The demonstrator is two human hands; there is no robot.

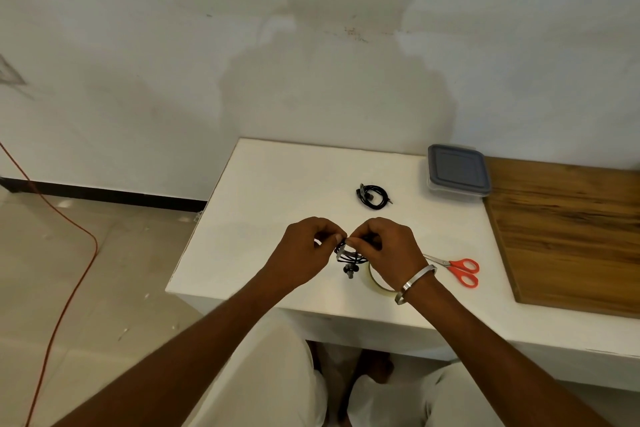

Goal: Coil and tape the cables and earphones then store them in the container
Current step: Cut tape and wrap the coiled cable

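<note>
- Both hands work above the near centre of the white table (277,184). The left hand (304,253) and the right hand (384,250) are closed in a pinch on the black earphones (349,258), which hang coiled between them; an earbud dangles at the 6 o'clock side of the coil.
- A short strip of tape (341,248) appears to cross the coil at the fingertips. The step in hand is judged to be wrapping this strip around the bundle.
- Keep the loops stacked flat and tight with one pinch while the other presses the strip fully round, so the end sticks onto itself.
- Keep the earbuds outside the wrap.
- The tape roll (375,282) lies on the table under the right wrist; the scissors (457,269) lie at 3 o'clock of the hands.
- A coiled cable (373,196) lies at 12 o'clock, apart from the hands.
- The container (459,170) stands at 1 o'clock, lid on; it must be opened before storing.
</note>
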